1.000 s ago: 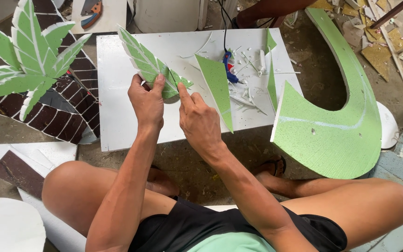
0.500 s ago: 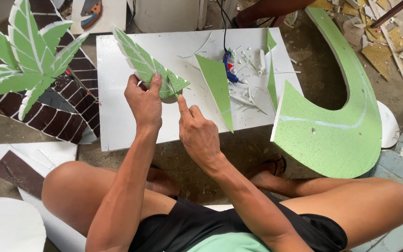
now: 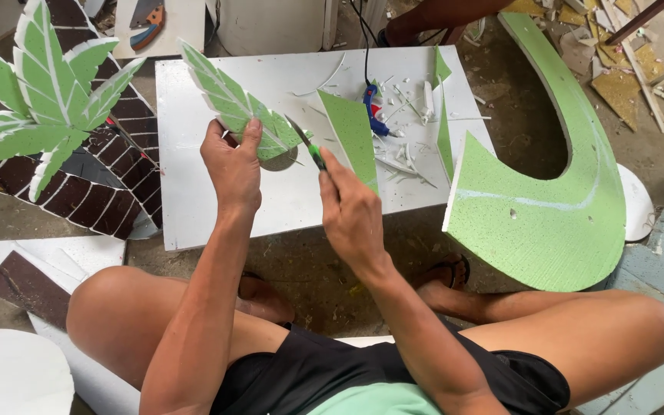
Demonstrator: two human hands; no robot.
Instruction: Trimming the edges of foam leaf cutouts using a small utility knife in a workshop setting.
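Looking down from the head camera: a seated person works over a white foam board (image 3: 286, 207) lying flat on the ground in front of bent knees.

Left hand (image 3: 232, 165): clenched around the lower end of a green foam leaf cutout (image 3: 232, 104), thumb on the near face, fingers wrapped behind. The leaf is serrated, marked with pale vein lines, and slants up and to the left above the board's far left part.

Right hand (image 3: 351, 211): closed around a craft knife with a green handle (image 3: 310, 150). The thin blade points up and left, its tip at the leaf's lower right edge, just beside the left thumb. Whether the blade is in the foam or only against it cannot be told.

On the board: a green foam triangle (image 3: 351, 134) just right of the knife; a narrow green sliver (image 3: 443, 131) standing near the right edge; a blue-handled tool with a black cord (image 3: 372, 111) among white foam scraps (image 3: 413, 100).

Right of the board: a large curved green foam piece (image 3: 562, 207), its lower lobe touching the board's right edge.

Left of the board: a finished palm-like cluster of green leaves (image 3: 44, 100) over a brown panel with a white brick pattern (image 3: 109, 192).

Lower left: white foam offcuts (image 3: 9, 376) lie on the floor near the left knee.
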